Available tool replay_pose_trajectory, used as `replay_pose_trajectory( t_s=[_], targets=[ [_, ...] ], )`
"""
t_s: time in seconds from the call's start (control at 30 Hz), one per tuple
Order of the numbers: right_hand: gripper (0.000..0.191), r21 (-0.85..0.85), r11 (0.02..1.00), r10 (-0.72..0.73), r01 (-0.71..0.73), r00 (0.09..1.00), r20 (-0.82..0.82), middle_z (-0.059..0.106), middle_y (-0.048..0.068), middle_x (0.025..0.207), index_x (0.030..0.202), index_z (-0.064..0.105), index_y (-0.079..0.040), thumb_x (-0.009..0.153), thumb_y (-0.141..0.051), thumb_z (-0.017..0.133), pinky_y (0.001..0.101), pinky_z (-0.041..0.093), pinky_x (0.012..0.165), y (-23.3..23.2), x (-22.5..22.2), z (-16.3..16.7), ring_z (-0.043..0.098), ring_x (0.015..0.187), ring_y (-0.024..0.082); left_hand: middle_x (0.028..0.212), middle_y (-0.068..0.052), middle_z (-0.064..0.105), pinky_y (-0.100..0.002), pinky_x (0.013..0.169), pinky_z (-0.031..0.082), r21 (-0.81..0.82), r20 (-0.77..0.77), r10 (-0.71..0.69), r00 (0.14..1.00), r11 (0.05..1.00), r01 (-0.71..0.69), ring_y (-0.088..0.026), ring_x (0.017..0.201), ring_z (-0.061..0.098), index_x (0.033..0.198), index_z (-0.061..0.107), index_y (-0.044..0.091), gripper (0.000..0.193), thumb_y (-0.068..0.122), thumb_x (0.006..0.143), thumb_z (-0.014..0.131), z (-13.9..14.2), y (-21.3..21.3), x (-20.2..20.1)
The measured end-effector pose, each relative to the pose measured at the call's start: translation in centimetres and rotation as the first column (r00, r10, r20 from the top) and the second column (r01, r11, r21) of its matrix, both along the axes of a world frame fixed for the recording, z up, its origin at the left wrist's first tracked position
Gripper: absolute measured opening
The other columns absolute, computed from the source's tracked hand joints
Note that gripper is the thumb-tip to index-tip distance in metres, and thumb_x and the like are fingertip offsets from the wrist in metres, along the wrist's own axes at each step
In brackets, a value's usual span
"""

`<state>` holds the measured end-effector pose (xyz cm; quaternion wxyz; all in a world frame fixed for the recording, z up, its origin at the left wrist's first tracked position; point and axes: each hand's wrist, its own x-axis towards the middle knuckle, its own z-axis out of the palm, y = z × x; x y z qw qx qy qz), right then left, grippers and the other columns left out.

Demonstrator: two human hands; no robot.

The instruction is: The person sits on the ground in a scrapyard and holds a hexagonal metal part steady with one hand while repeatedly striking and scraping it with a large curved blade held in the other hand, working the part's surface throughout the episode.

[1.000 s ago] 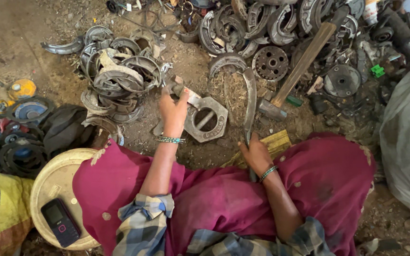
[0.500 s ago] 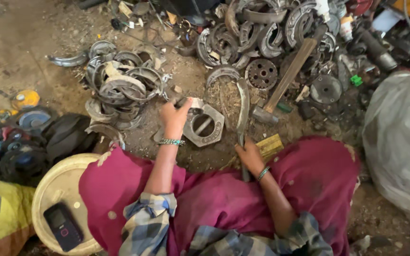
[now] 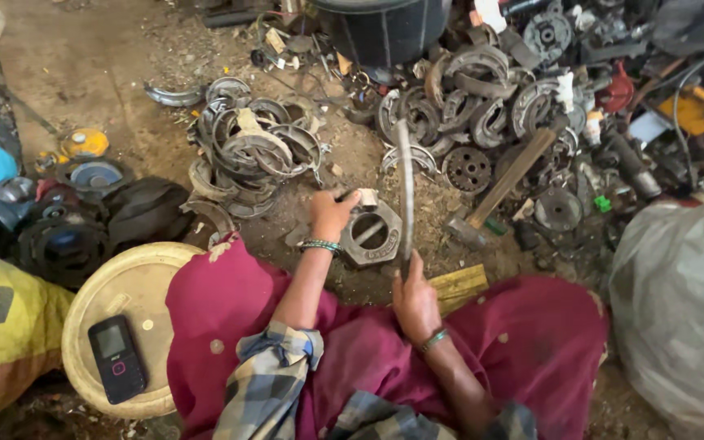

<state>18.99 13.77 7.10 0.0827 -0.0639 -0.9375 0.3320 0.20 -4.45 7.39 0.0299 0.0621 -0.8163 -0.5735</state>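
My left hand (image 3: 332, 213) is closed on a small pale chunk (image 3: 366, 197) at the rim of a grey hexagonal metal block with a round hole (image 3: 374, 235) lying on the dirt floor. My right hand (image 3: 414, 300) grips the lower end of a curved metal brake shoe (image 3: 406, 186), which stands on edge and rises over the block's right side. Both wrists wear green bead bangles. A maroon cloth (image 3: 352, 342) covers my lap.
A heap of curved brake shoes (image 3: 250, 155) lies left of the block, another pile (image 3: 482, 90) at the back right. A hammer with wooden handle (image 3: 505, 186) lies to the right. A cream round lid (image 3: 128, 310) carries a dark phone (image 3: 117, 358). A grey sack (image 3: 678, 310) stands at right.
My right hand has lifted the curved brake shoe from lying flat beside the block to standing on edge. The left hand stays at the block's rim. The view has tilted upward.
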Motion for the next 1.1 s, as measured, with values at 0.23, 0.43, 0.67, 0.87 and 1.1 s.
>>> replay_pose_trajectory(
  t_s=[0.23, 0.43, 0.67, 0.87, 1.1],
  targets=[
    [0.05, 0.128, 0.987, 0.068, -0.095, 0.976, 0.205, 0.068, 0.028, 0.072, 0.137, 0.045, -0.005, 0.096, -0.027, 0.062, 0.0582, 0.05, 0.054, 0.6, -2.2, -1.1, 0.066, 0.063, 0.049, 0.077, -0.016, 0.076, -0.043, 0.062, 0.053, -0.023, 0.013, 0.036, 0.999, 0.999, -0.036, -0.033, 0.067, 0.073, 0.092, 0.082, 0.007, 0.04, 0.043, 0.073, 0.086, 1.0, 0.6, -0.3],
    [0.039, -0.03, 0.999, 0.018, -0.029, 0.95, -0.313, 0.067, 0.026, 0.079, 0.127, 0.048, 0.004, 0.102, -0.023, 0.06, 0.0492, 0.052, 0.055, -0.3, 0.0, 6.8, 0.068, 0.066, 0.043, 0.081, -0.022, 0.073, -0.05, 0.067, 0.054, -0.16, 0.17, 0.056, 0.984, 0.987, -0.029, -0.04, 0.075, 0.072, 0.091, 0.08, 0.008, 0.046, 0.052, 0.08, 0.082, 1.4, 0.7, -0.3],
    [0.037, 0.191, 0.98, 0.016, -0.057, 0.978, 0.21, 0.071, 0.027, 0.08, 0.127, 0.045, -0.001, 0.1, -0.022, 0.06, 0.0548, 0.051, 0.059, -0.2, -3.3, 1.0, 0.068, 0.07, 0.047, 0.083, -0.018, 0.077, -0.048, 0.07, 0.056, -0.09, 0.262, 0.073, 0.962, 0.995, -0.052, -0.038, 0.077, 0.075, 0.092, 0.081, 0.01, 0.045, 0.053, 0.077, 0.079, 1.7, 0.7, -0.5],
    [0.047, 0.065, 0.998, -0.004, -0.003, 0.994, 0.111, 0.071, 0.028, 0.08, 0.14, 0.044, -0.006, 0.099, -0.022, 0.061, 0.0526, 0.052, 0.057, 0.2, -1.7, 5.0, 0.069, 0.069, 0.046, 0.094, -0.018, 0.076, -0.049, 0.077, 0.056, -0.17, 0.266, 0.101, 0.959, 0.984, -0.057, -0.039, 0.087, 0.073, 0.101, 0.081, 0.015, 0.048, 0.056, 0.077, 0.08, 1.5, 0.8, -0.5],
    [0.037, -0.341, 0.937, -0.161, 0.079, 0.962, -0.22, 0.067, 0.024, 0.073, 0.127, 0.043, 0.0, 0.101, -0.024, 0.055, 0.0492, 0.053, 0.047, 0.3, -2.1, 5.5, 0.068, 0.056, 0.042, 0.1, -0.02, 0.076, -0.05, 0.082, 0.056, -0.221, 0.28, 0.138, 0.95, 0.972, -0.077, -0.041, 0.094, 0.072, 0.101, 0.081, 0.012, 0.05, 0.055, 0.076, 0.081, 1.4, 1.3, -0.2]
  ],
)
